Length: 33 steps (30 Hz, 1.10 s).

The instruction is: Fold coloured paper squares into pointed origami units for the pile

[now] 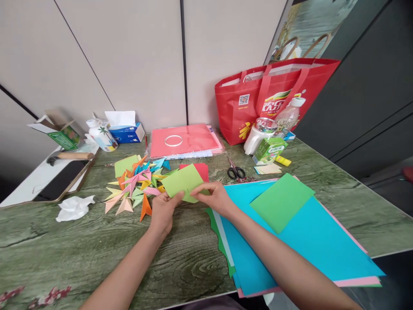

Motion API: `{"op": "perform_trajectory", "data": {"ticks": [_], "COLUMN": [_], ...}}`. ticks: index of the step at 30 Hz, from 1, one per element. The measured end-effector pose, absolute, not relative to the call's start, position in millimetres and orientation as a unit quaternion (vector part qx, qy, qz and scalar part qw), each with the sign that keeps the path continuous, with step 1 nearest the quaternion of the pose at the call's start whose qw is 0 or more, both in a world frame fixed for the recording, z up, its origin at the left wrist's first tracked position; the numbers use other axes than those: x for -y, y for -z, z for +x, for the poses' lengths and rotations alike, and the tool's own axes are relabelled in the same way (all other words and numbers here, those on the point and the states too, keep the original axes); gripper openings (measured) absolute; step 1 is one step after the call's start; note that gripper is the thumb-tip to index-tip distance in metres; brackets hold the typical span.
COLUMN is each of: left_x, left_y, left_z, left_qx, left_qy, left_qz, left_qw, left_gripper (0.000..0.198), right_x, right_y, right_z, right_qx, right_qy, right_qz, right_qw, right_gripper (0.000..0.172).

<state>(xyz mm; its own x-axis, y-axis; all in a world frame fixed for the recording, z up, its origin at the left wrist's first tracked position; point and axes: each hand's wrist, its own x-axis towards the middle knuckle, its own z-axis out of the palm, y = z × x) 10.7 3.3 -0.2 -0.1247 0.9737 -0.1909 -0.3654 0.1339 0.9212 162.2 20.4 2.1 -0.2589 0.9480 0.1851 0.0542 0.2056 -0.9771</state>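
Note:
A light green paper sheet (182, 180) is held just above the table by both hands. My left hand (164, 211) pinches its near left edge, fingers closed on it. My right hand (215, 199) grips its near right edge with thumb and fingers pressed together. Just left of the sheet lies a pile of several folded paper shapes (135, 183) in pink, orange, yellow and blue. A red sheet (202, 170) shows from behind the green one.
A stack of large sheets with blue on top (290, 245) and a green sheet (281, 200) lies at right. Scissors (235, 171), a red bag (271, 97), a green carton (269, 150), a pink paper packet (185, 140), a tissue box (126, 127) and crumpled tissue (75, 207) surround the green wood-grain table (97, 254).

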Motion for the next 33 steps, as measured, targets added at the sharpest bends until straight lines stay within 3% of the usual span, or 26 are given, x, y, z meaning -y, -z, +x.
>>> {"op": "perform_trajectory", "data": {"ticks": [20,25,33], "left_x": [-0.4,-1.8,-3.0], "left_y": [6.7,1.0,6.4], "left_z": [14.5,13.9,15.3], "left_qx": [-0.529,-0.497,-0.525], "left_qy": [-0.551,-0.510,-0.472], "left_qz": [0.430,0.451,0.464], "left_qw": [0.480,0.537,0.535], "left_gripper": [0.030,0.041,0.035], "right_x": [-20.3,-23.5,-24.4], "right_y": [1.8,1.7,2.4], "right_z": [163.7,167.5,169.6], "right_qx": [0.607,0.604,0.618], "right_qy": [-0.520,-0.498,-0.506], "right_qz": [-0.449,-0.460,-0.444], "right_qw": [0.401,0.418,0.405], "right_gripper": [0.014,0.018,0.024]}}
